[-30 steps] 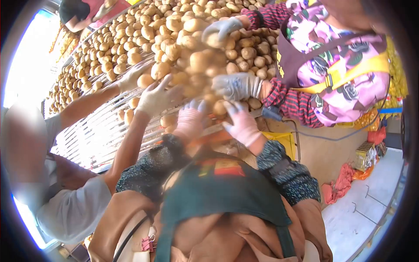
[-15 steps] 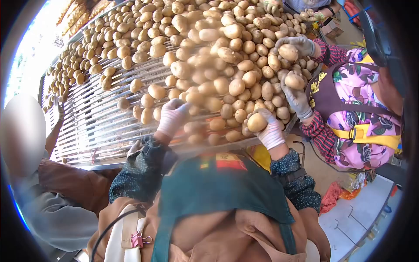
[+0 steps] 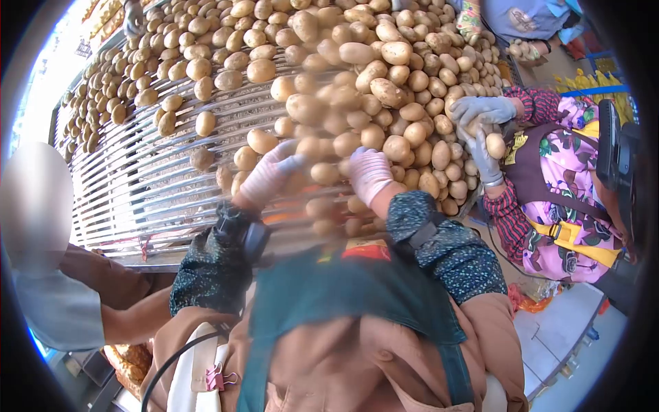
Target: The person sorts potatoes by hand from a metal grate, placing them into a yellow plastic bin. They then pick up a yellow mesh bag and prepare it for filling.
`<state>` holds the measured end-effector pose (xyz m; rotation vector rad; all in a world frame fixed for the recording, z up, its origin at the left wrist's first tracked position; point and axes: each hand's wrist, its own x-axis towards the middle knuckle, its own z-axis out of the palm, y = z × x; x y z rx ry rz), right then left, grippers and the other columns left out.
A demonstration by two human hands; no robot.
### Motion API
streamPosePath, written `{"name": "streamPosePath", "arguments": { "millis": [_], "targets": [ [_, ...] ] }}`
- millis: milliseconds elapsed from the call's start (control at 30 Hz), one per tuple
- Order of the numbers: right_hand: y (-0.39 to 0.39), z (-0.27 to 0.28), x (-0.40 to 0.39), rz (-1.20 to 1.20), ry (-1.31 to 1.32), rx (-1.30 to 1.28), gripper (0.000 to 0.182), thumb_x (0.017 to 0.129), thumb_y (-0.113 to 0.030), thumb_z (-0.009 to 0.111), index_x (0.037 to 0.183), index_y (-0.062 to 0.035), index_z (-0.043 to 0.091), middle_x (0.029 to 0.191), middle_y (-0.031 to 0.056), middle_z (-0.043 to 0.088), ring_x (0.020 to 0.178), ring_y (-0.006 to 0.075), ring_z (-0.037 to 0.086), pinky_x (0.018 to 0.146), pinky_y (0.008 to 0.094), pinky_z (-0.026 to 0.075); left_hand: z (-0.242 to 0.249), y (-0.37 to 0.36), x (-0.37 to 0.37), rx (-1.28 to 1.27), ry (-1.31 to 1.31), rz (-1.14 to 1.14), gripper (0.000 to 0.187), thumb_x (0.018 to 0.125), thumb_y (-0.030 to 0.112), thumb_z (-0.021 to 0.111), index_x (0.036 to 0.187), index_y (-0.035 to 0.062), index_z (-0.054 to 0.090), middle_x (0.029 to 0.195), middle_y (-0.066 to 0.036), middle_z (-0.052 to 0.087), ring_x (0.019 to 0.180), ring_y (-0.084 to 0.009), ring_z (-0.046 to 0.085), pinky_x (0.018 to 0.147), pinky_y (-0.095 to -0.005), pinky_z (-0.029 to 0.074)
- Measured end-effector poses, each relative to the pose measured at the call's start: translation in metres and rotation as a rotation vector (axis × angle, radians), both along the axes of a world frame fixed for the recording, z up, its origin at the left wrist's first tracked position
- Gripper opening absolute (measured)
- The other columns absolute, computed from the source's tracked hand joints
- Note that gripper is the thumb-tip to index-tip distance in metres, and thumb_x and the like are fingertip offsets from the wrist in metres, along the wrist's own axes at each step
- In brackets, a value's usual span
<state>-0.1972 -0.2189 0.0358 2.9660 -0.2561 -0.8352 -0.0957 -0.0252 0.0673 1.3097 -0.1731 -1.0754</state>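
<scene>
My left hand (image 3: 269,173), in a pale pink glove, reaches onto a roller conveyor (image 3: 137,182) with fingers spread over blurred potatoes. My right hand (image 3: 371,172), gloved the same, lies back up at the near edge of the potato heap (image 3: 384,89). Its fingers curl down among the potatoes and are hidden, so what it holds is unclear. Both hands sit close together at the conveyor's near side. Several potatoes just below my hands are smeared by motion.
A co-worker in a floral apron (image 3: 563,178) stands at the right, with grey gloves (image 3: 480,113) holding a potato (image 3: 495,145). Another person's sleeve (image 3: 62,309) is at the left. A third person (image 3: 522,17) works at the far end. Bare rollers lie at the left.
My right hand, which held a potato up at the conveyor's edge, has moved left and turned palm down into the heap. My left hand stays near the same spot. The view has shifted.
</scene>
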Motion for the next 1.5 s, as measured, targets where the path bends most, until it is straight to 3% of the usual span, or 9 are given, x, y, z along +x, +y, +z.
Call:
{"name": "streamPosePath", "arguments": {
  "millis": [267,433,767,1000,1067,1133,1200,1400,1500],
  "targets": [
    [-0.039,0.066,-0.064,-0.880,-0.074,1.847,0.055,0.085,-0.029,0.077,0.130,-0.0030,0.058,0.105,0.0051,0.065,0.083,0.0158,0.065,0.075,0.0298,0.055,0.007,0.021,-0.049,-0.359,0.680,0.086,0.065,0.095,0.048,0.061,0.137,-0.0001,0.049,0.125,-0.019,0.061,0.099,-0.0279,0.065,0.082,-0.0431,0.057],
    [-0.046,0.095,-0.124,-1.003,-0.126,2.264,0.066,0.081,-0.032,0.078,0.133,-0.0019,0.052,0.106,0.0116,0.067,0.081,0.0195,0.068,0.072,0.0308,0.057,0.050,-0.027,-0.077,-0.389,0.487,-0.148,0.068,0.094,0.046,0.064,0.141,0.0013,0.046,0.133,-0.016,0.057,0.117,-0.0259,0.057,0.101,-0.0399,0.045],
    [-0.059,0.068,-0.361,-1.630,-0.684,2.148,0.059,0.088,-0.032,0.073,0.136,-0.0064,0.050,0.116,0.0106,0.065,0.099,0.0249,0.067,0.073,0.0373,0.061,0.077,-0.165,-0.236,-0.210,0.833,-0.760,0.072,0.095,0.036,0.061,0.151,0.0010,0.033,0.147,-0.016,0.046,0.136,-0.0297,0.046,0.119,-0.0464,0.031],
    [-0.056,0.053,-0.497,-2.274,-0.879,1.847,0.052,0.090,-0.031,0.069,0.132,-0.0057,0.052,0.113,0.0134,0.065,0.094,0.0283,0.067,0.072,0.0402,0.059,-0.029,-0.225,-0.366,0.148,0.817,-1.025,0.049,0.098,0.027,0.060,0.141,0.0059,0.048,0.129,-0.009,0.058,0.107,-0.0221,0.064,0.086,-0.0396,0.056],
    [-0.050,0.021,-0.527,-2.056,-1.105,1.703,0.051,0.091,-0.034,0.068,0.131,-0.0062,0.053,0.110,0.0134,0.065,0.092,0.0288,0.066,0.072,0.0406,0.059,-0.060,-0.235,-0.394,0.310,0.994,-0.962,0.041,0.100,0.026,0.057,0.136,0.0058,0.053,0.127,-0.010,0.060,0.103,-0.0223,0.066,0.081,-0.0403,0.057],
    [-0.054,-0.013,-0.561,-2.017,-1.080,1.593,0.049,0.093,-0.035,0.062,0.133,-0.0081,0.052,0.123,0.0163,0.056,0.103,0.0331,0.059,0.084,0.0465,0.056,-0.047,-0.242,-0.391,-0.028,0.155,-1.219,0.037,0.100,0.029,0.058,0.129,0.0065,0.057,0.119,-0.010,0.063,0.099,-0.0219,0.066,0.079,-0.0373,0.057],
    [-0.073,-0.006,-0.555,-2.613,-0.906,1.499,0.048,0.094,-0.036,0.062,0.131,-0.0082,0.050,0.130,0.0150,0.052,0.111,0.0397,0.055,0.096,0.0560,0.049,-0.030,-0.240,-0.370,0.029,-0.114,-1.130,0.035,0.099,0.029,0.060,0.126,0.0064,0.061,0.112,-0.010,0.065,0.096,-0.0210,0.066,0.078,-0.0354,0.056],
    [-0.094,-0.018,-0.507,-2.116,-0.446,1.566,0.055,0.095,-0.026,0.059,0.144,-0.0068,0.043,0.123,0.0128,0.058,0.100,0.0337,0.064,0.076,0.0478,0.056,0.036,-0.171,-0.269,0.300,-0.054,-0.483,0.028,0.095,0.021,0.064,0.117,0.0027,0.066,0.101,-0.007,0.064,0.092,-0.0187,0.062,0.083,-0.0322,0.054],
    [-0.085,0.012,-0.427,-1.572,-0.443,1.560,0.047,0.094,-0.017,0.062,0.138,-0.0041,0.050,0.120,0.0130,0.063,0.094,0.0283,0.067,0.070,0.0397,0.057,0.015,-0.094,-0.207,0.310,-0.570,-0.171,0.026,0.090,0.016,0.066,0.113,0.0026,0.067,0.103,-0.012,0.066,0.091,-0.0237,0.065,0.084,-0.0318,0.053]
  ]
}}
